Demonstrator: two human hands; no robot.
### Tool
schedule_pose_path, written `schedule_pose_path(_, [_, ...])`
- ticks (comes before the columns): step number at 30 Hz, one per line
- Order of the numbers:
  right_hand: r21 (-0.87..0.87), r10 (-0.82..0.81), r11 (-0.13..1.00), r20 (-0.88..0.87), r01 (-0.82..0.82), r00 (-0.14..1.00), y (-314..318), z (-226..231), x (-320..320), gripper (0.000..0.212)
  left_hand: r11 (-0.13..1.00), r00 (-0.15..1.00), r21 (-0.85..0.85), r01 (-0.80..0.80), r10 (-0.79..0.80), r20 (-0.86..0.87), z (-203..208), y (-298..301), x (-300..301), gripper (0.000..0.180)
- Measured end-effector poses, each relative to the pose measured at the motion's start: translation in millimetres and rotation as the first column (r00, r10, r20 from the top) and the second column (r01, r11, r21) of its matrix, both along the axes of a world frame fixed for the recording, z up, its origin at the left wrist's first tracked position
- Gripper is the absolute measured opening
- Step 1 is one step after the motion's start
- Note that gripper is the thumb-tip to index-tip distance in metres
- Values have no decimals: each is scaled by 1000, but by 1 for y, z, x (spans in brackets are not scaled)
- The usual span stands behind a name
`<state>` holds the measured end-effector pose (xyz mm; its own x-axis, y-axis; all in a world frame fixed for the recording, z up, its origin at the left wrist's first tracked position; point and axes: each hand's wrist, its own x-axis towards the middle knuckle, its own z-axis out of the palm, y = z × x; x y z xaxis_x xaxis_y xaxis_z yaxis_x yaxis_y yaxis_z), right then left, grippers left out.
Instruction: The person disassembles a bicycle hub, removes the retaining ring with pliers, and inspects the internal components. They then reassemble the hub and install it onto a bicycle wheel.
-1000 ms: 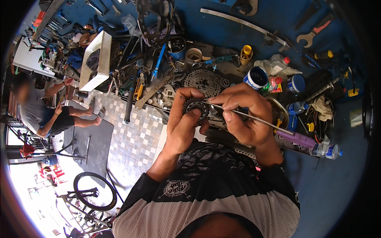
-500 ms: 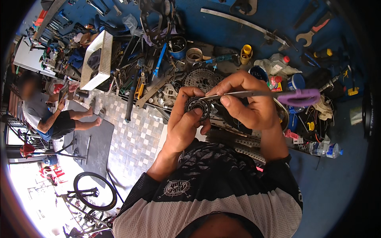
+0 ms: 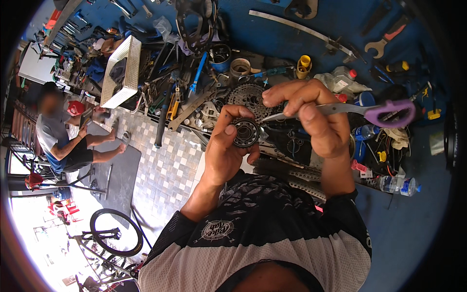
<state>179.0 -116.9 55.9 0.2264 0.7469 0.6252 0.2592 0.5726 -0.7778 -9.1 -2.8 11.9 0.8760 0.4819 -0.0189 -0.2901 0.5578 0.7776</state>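
Note:
Held up over the workbench, a round ball bearing (image 3: 247, 141) shows its ring of balls. My left hand (image 3: 217, 155) grips it by the rim, thumb on the near left side and forefinger curled around the far side. In my right hand (image 3: 325, 129) is a pair of scissors (image 3: 343, 108) with purple handles, pinched by the closed blades between thumb and fingers. The blade tip points left, just right of the bearing and apart from it. The purple handle loops stick out to the right of my hand, with no fingers in them.
A bicycle cassette (image 3: 242, 95) lies beyond my hands among scattered tools. White perforated basket (image 3: 132, 87) stands to the left. Yellow cups (image 3: 304, 67) and a plastic bottle (image 3: 399, 185) are at the right. Another person (image 3: 58, 138) sits far left, near a bicycle wheel (image 3: 95, 238).
My right hand has drawn the scissors rightward, so their tip has left the bearing. My left thumb has slid from the bearing's middle to its edge, uncovering its face.

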Motion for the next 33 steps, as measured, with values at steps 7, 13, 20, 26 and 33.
schedule_pose_path(7, [-353,-115,926,68,132,991,-10,10,-2,21,999,999,40,-12,11,39,-5,0,1,49])
schedule_pose_path(13, [-263,-178,925,336,274,925,0,7,-22,34,1000,1000,11,-2,3,-30,-5,2,1,48])
schedule_pose_path(20, [-160,-246,912,526,379,814,0,-1,-30,36,987,997,148,-56,64,-46,2,-1,4,37])
schedule_pose_path(26, [-122,-231,922,588,367,775,1,0,-29,34,975,998,214,-65,68,-5,1,-2,4,33])
schedule_pose_path(33, [-154,-206,923,573,352,793,1,1,-27,32,977,997,202,-68,74,-22,3,-4,5,31])
